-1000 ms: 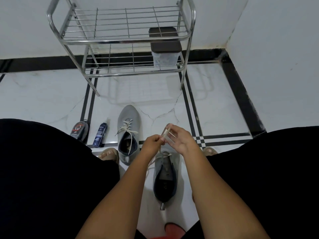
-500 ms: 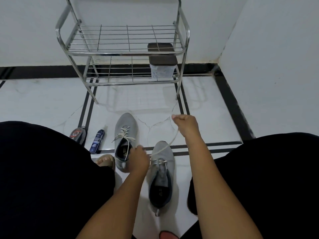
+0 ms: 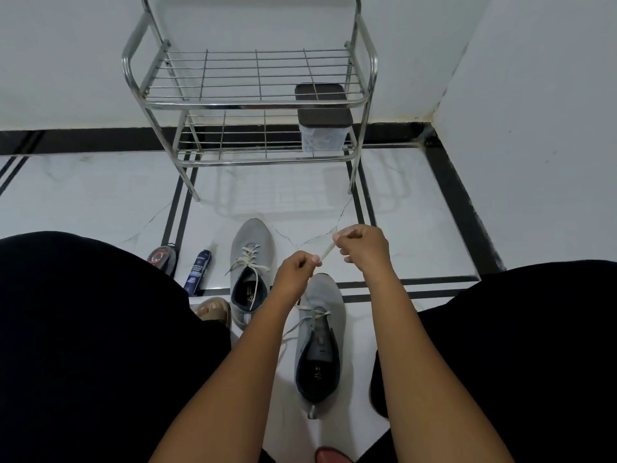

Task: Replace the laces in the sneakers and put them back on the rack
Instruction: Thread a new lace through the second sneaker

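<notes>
Grey knit sneakers (image 3: 320, 332) sit unracked, the nearer half-laced while left hand (image 3: 295, 270) and right hand (image 3: 364, 243) pinch its white lace (image 3: 326, 251).

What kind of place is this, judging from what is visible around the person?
Probably a corner of a home, perhaps an entryway. A metal shoe rack stands against a white wall, the floor is white tile with black borders, and two grey sneakers lie in front.
</notes>
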Demonstrator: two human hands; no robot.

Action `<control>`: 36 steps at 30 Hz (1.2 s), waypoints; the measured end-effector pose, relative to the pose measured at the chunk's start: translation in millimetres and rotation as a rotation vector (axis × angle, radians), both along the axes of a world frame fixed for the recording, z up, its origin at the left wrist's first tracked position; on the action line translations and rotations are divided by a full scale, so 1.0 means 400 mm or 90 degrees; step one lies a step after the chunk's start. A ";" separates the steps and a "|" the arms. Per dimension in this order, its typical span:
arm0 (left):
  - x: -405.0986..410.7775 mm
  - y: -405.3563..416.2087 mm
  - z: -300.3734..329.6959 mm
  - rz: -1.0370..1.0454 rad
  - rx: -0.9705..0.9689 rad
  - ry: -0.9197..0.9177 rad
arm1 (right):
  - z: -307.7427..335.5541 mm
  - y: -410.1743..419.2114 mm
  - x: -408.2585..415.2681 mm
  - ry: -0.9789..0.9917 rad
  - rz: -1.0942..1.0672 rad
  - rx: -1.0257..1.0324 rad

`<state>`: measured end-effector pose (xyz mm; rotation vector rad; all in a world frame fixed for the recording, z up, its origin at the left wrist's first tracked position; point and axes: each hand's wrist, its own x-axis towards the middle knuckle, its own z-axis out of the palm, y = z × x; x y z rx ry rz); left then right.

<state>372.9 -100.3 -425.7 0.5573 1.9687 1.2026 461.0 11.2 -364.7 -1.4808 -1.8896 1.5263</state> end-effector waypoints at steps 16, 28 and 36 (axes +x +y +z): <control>-0.013 0.009 -0.022 0.013 0.021 -0.027 | -0.061 -0.015 -0.014 -0.055 0.030 -0.017; 0.031 -0.040 -0.183 -0.002 -0.161 -0.029 | -0.312 -0.075 0.050 -0.353 0.016 -0.199; 0.106 -0.054 -0.236 -0.121 -0.353 0.124 | -0.385 -0.137 0.094 -0.460 0.190 -0.176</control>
